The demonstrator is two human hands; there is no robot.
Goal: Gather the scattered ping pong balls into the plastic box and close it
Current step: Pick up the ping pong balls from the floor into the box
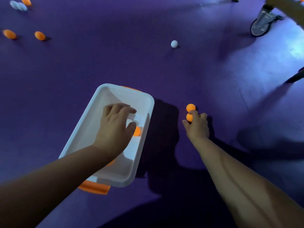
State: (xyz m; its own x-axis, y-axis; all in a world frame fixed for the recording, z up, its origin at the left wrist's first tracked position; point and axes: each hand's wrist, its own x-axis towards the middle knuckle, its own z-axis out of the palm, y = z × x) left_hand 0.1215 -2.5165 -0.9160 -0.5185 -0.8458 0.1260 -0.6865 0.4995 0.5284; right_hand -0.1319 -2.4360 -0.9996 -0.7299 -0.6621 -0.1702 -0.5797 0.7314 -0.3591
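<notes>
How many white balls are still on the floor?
3. One white ball lies alone past the box; two white balls touch at the far left corner. The hands may hide others.

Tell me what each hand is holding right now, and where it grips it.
The right hand pinches an orange ball between fingertips and thumb, around its sides. The left hand is down in the plastic box; whether it holds anything cannot be told.

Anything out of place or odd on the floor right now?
Only the job's own mess: balls lie loose on the purple floor, a white ball mid-floor and several far left. The plastic box sits open, with no lid in view.
</notes>
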